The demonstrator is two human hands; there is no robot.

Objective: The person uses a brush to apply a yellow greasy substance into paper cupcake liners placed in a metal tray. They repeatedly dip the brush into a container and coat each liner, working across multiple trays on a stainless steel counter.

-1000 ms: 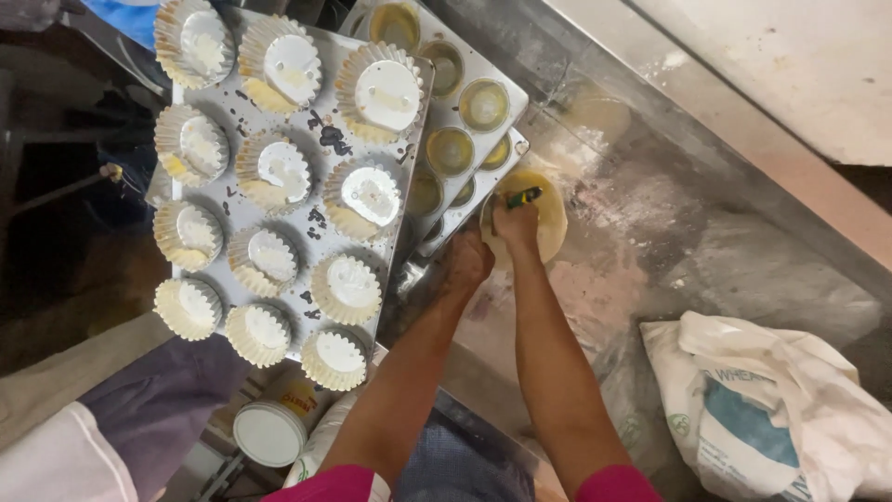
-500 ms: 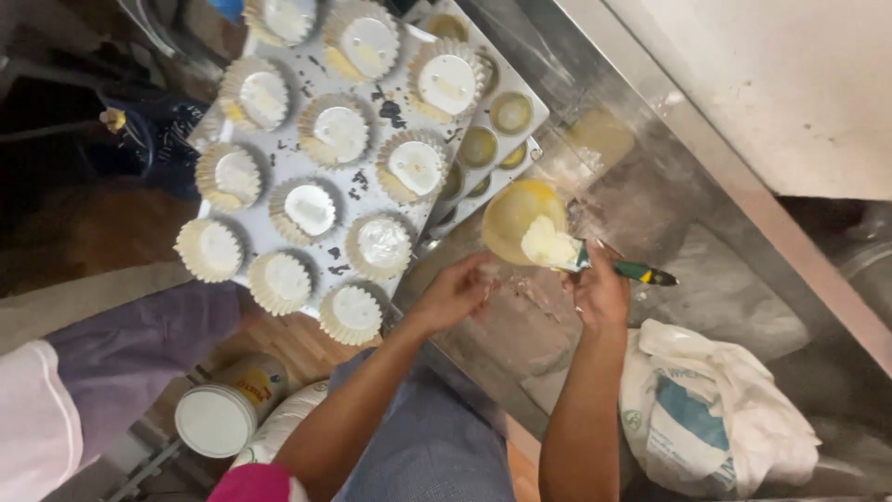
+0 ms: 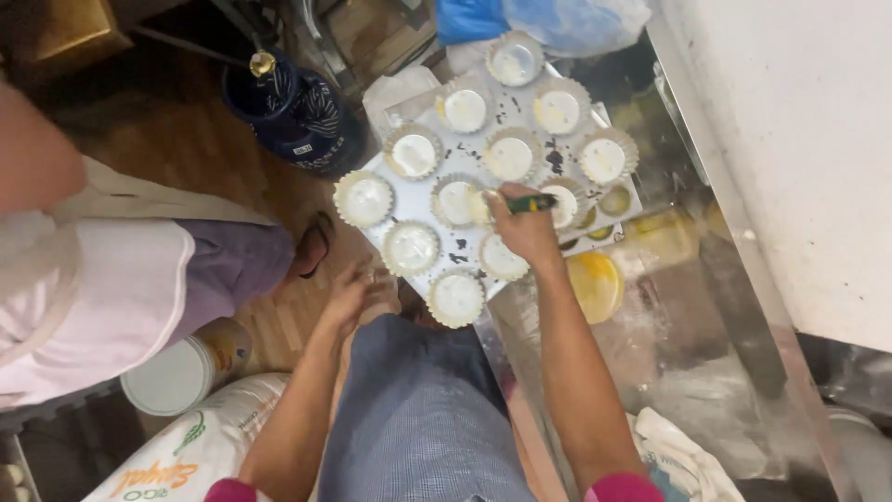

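My right hand [image 3: 522, 228] is shut on a green-handled utensil [image 3: 531, 202] whose pale, batter-coated tip reaches over a paper cup in the middle of a metal baking tray [image 3: 483, 130]. Several paper cups with white batter [image 3: 413, 246] fill the tray. My left hand [image 3: 358, 293] hangs below the tray's near edge with fingers loosely apart and nothing in it. A yellow bowl of batter [image 3: 595, 284] sits on the steel counter [image 3: 706, 307] just right of my right wrist.
A second tray with yellow-filled cups [image 3: 613, 203] peeks out under the first. Another person in pale clothes [image 3: 121, 279] sits at the left. A dark patterned bag [image 3: 297, 112], a white tub lid [image 3: 172, 376], a printed sack [image 3: 177, 455] and a white plastic bag [image 3: 688, 455] lie around.
My right hand has left the yellow bowl and moved left over the tray with the utensil. My left hand has dropped away from the bowl to below the tray. The view shifted.
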